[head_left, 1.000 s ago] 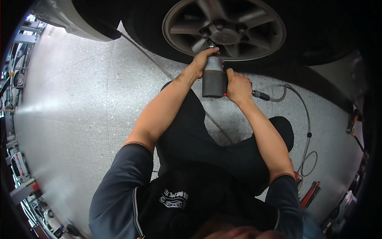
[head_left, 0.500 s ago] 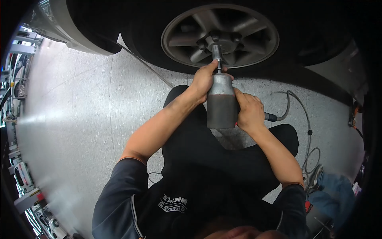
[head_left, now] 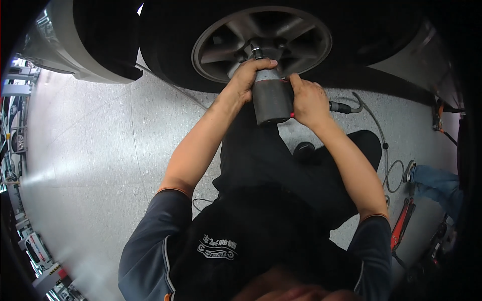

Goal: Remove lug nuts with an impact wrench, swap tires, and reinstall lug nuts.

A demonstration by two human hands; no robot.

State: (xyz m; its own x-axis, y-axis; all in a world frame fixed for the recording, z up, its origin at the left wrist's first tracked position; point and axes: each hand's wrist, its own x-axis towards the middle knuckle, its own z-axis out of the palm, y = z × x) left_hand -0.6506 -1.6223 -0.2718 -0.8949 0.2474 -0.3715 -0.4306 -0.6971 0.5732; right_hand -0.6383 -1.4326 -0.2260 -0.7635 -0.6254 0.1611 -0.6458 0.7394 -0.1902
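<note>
Both my hands hold a dark grey impact wrench (head_left: 272,100) with a silver nose, pointed at the car wheel (head_left: 221,65). My left hand (head_left: 246,78) wraps round the front of the wrench from the left, thumb across the top. On the right side my right hand (head_left: 310,100) is closed round its handle, which the fingers mostly hide. A shiny socket (head_left: 257,51) on the wrench's tip meets the hub area among the lug nuts. Whether it sits fully over a nut I cannot tell. A hose fitting (head_left: 341,107) comes out beyond my right hand.
The grey air hose (head_left: 384,133) curls over the speckled floor (head_left: 100,150) at right. Beyond it show a person's jeans leg (head_left: 437,183) and a red tool like a jack (head_left: 401,228). Car bodywork (head_left: 60,45) overhangs at upper left. Shelves with equipment line the left edge.
The wrench and both hands have moved up and slightly left in view, nearer the wheel. The socket now meets a different spot on the hub. The person's leg at right has shifted.
</note>
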